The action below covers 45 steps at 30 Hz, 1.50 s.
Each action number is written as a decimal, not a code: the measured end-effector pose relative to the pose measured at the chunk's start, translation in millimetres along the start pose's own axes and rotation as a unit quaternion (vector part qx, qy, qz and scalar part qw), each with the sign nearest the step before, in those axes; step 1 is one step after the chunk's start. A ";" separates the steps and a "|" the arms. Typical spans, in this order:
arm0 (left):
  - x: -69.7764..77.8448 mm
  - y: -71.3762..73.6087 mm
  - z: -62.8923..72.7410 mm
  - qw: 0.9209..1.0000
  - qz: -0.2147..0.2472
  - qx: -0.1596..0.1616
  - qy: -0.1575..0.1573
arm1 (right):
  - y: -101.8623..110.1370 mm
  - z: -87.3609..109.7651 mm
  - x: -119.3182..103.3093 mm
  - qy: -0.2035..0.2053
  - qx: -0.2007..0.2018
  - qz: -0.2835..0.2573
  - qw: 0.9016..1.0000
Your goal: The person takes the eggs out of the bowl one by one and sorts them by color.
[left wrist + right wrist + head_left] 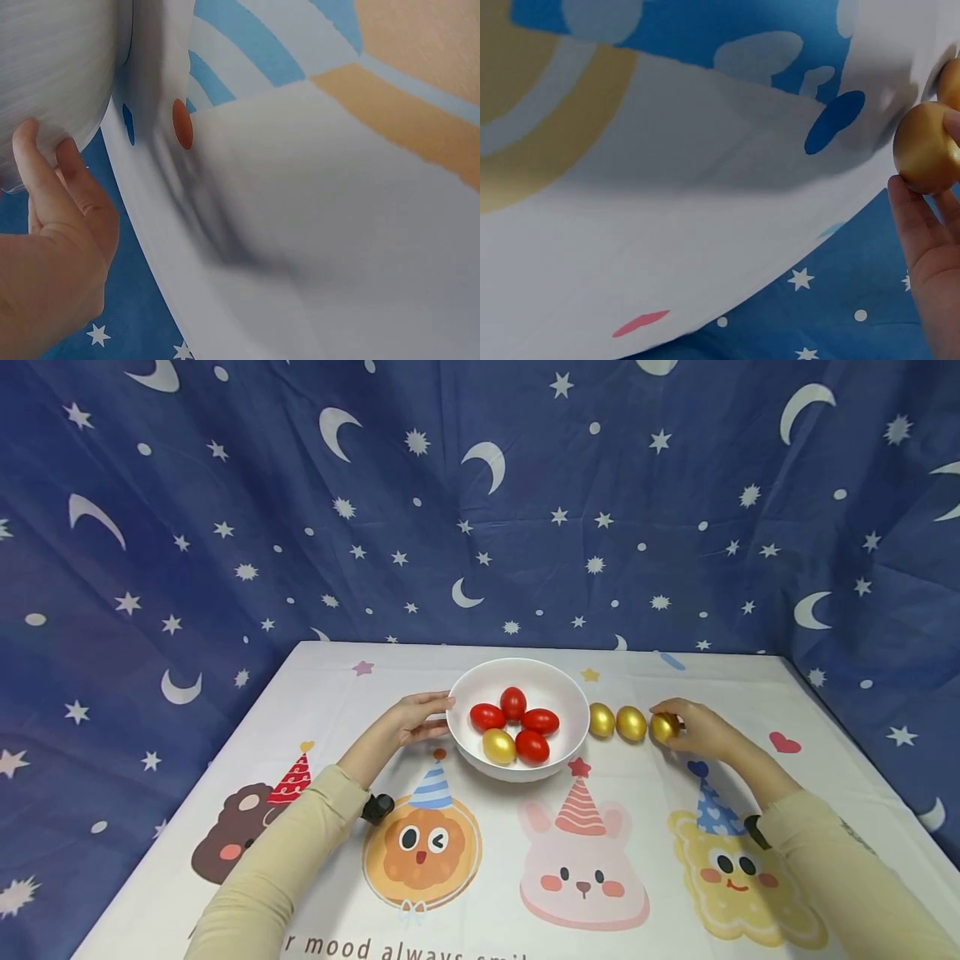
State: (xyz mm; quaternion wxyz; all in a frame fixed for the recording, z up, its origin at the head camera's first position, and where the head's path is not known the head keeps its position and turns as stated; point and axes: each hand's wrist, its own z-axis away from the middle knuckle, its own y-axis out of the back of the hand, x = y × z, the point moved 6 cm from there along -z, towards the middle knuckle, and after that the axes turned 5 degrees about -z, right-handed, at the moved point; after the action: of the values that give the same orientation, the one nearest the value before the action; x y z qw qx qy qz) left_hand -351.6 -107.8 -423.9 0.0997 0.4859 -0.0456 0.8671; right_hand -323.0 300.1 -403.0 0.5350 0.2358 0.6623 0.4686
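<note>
A white bowl (572,710) stands at the middle of the table, holding several red eggs (540,721) and one golden egg (498,747). My left hand (417,717) touches the bowl's left side with extended fingers; in the left wrist view its fingertips (27,135) press against the outer wall. To the right of the bowl, my right hand (697,728) pinches a golden egg (663,727) between thumb and fingers. The right wrist view has this golden egg (924,148) at its right edge, partly covered by the thumb.
Two more golden eggs, a left one (602,720) and a right one (632,723), lie in a row between the bowl and my right hand. A white cloth (480,893) printed with cartoon figures covers the table. Behind hangs a blue curtain (540,585) with moons and stars.
</note>
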 end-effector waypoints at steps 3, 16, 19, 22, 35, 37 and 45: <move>0.2 -0.8 -0.3 1.000 0.004 -0.006 -0.002 | -1.7 -2.3 3.1 -0.003 -0.007 -0.008 1.000; -0.2 -0.1 0.2 1.000 0.006 -0.002 -0.002 | -1.3 -7.3 6.7 0.008 -0.011 -0.035 0.999; -0.3 -0.3 0.4 1.000 0.004 0.001 0.000 | -1.6 -7.5 4.4 0.022 -0.010 -0.031 0.999; -0.2 -0.1 0.2 1.000 0.006 0.002 0.001 | -1.8 -8.6 0.9 0.031 -0.011 -0.024 0.999; -0.5 -1.1 -1.4 1.000 0.007 -0.005 -0.005 | 0.6 -10.9 -2.9 0.029 -0.031 -0.011 0.999; -0.3 -0.8 -1.8 1.000 0.008 -0.004 -0.006 | 1.8 -10.8 -3.9 0.033 -0.032 -0.008 0.999; 0.0 0.9 -3.1 1.000 0.006 -0.001 -0.005 | 8.2 -10.0 -12.9 0.031 -0.043 0.007 0.999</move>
State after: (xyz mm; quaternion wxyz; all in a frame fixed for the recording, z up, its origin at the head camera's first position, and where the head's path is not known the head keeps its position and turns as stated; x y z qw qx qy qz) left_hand -354.3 -108.1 -425.5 0.0948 0.4900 -0.0498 0.8651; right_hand -329.8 289.7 -389.7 0.5204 0.2028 0.6562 0.5074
